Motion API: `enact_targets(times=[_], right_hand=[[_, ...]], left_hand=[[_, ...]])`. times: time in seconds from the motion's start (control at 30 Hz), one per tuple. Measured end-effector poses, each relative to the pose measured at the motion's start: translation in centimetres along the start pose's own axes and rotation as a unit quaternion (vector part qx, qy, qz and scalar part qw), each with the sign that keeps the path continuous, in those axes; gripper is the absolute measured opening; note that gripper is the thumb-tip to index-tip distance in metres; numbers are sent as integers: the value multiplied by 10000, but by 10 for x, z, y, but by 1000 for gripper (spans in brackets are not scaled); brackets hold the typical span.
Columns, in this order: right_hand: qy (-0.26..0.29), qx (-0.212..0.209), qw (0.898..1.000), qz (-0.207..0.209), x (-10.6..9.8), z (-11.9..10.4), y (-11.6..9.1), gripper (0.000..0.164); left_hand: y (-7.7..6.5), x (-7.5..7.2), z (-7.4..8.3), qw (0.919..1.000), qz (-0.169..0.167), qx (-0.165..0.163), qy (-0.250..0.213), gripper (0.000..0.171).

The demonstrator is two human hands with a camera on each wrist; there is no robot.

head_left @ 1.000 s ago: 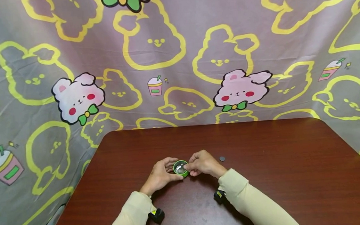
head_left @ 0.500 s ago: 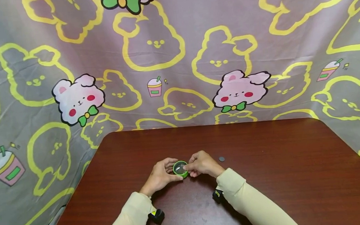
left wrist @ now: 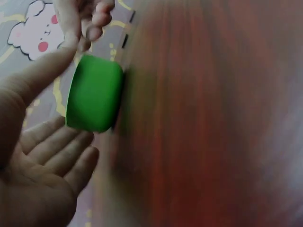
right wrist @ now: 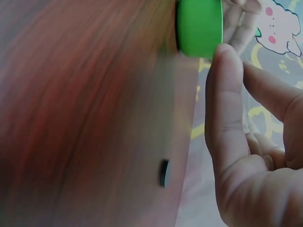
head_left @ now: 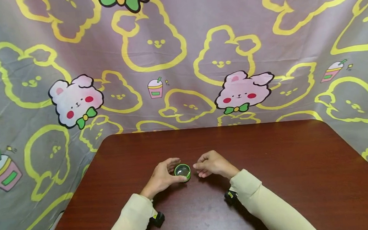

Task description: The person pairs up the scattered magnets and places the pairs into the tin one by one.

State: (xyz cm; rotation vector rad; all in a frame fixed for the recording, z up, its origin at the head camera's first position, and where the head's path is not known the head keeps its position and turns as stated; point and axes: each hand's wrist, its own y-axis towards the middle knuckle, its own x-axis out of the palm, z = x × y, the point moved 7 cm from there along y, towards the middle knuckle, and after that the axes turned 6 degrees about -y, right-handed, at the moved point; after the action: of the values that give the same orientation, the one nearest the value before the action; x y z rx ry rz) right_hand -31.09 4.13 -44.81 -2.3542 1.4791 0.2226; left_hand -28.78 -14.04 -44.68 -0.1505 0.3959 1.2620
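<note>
A small round green container (head_left: 187,179) stands on the table, its inside grey and shiny. My left hand (head_left: 161,176) is around its left side. The thumb (head_left: 179,178) lies at the near rim; the other fingers stretch out behind, fairly straight, and show loose and spread in the left wrist view. To the right of the container, apart from it, is my right hand (head_left: 213,164). Its thumb and index finger come close together, with nothing visible between them. A small dark disc (right wrist: 164,173) lies on the table in the right wrist view; the head view hides it.
The brown wooden tabletop (head_left: 269,148) extends on all sides of the hands. A patterned curtain (head_left: 173,58) hangs behind it and at the sides. Two small dark shapes (left wrist: 125,40) sit on the tabletop in the left wrist view; their kind cannot be told.
My right hand has drawn back from inside the container to the right, now covering the disc in the head view. My left fingers have spread slightly from the container's far side.
</note>
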Motion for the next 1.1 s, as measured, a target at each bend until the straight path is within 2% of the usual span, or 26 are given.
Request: enact_targets(times=[0.07, 0.17, 0.37, 0.57, 0.7, 0.83, 0.97, 1.1], right_hand=[[2, -45, 10000, -3, -5, 1, -4, 14], [-102, -131, 9999, 26, -14, 2, -10, 18], [-495, -271, 9983, 114, -31, 3, -20, 23], [-948, -462, 9941, 255, -49, 5, -32, 21], [-1111, -558, 9913, 439, -58, 5, -38, 21], [-1548, -799, 9826, 639, -67, 4, -43, 23], [-2166, -1131, 9664, 799, -74, 3, -47, 23], [-2509, -1312, 9547, 912, -79, 7, -48, 21]], left_hand=[[2, -2, 5, 9998, 72, -48, 170, 71], [7, 0, 12, 9997, 4, -102, 239, 68], [16, 17, 30, 9988, -329, 46, 359, 64], [26, 30, 42, 9965, -488, 273, 618, 59], [32, 37, 47, 9959, -561, 259, 655, 56], [37, 46, 51, 9959, -677, 203, 573, 56], [42, 55, 54, 9950, -781, 198, 595, 56], [47, 64, 54, 9939, -859, 239, 654, 56]])
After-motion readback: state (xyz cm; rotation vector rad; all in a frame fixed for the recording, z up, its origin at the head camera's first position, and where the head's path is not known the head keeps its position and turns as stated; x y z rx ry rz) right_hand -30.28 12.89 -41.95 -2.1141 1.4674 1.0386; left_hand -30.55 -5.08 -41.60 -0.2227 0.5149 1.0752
